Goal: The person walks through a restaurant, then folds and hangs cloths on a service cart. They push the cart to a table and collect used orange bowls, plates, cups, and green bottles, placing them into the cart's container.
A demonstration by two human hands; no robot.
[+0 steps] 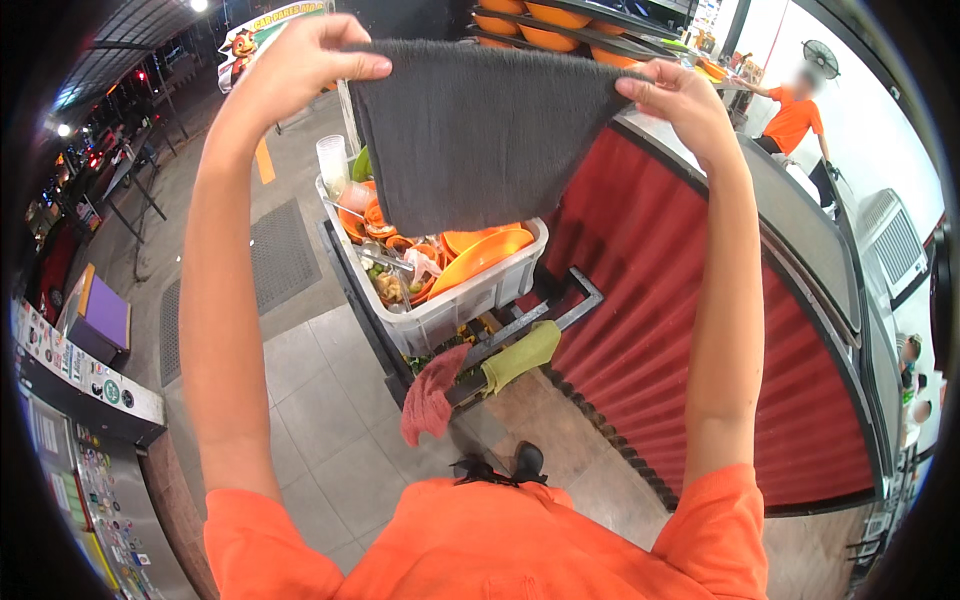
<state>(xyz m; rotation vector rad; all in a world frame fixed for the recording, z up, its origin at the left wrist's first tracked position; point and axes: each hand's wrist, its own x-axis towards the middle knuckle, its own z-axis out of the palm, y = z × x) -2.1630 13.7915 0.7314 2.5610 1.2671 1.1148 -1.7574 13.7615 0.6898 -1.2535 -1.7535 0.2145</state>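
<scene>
A dark grey cloth (480, 135) hangs stretched out in the air between my two hands. My left hand (319, 60) pinches its upper left corner, and my right hand (664, 94) grips the upper right corner. Beneath the cloth stands a pale plastic tub (480, 296) on a dark cart, partly hidden by it. Orange plates (484, 262), bowls, cutlery and food scraps fill the tub. A stack of clear plastic cups (331, 157) rises at its far left corner. On the cart's metal handle (517, 330) hang a red cloth (435, 394) and a yellow-green cloth (523, 356).
To the right runs a counter with red corrugated cladding (645, 300). Orange bowls (555, 34) fill shelves at the back. A person in an orange shirt (795, 116) stands behind the counter. Dark mats (285, 251) lie on the floor at left, near a purple-sided box (97, 315).
</scene>
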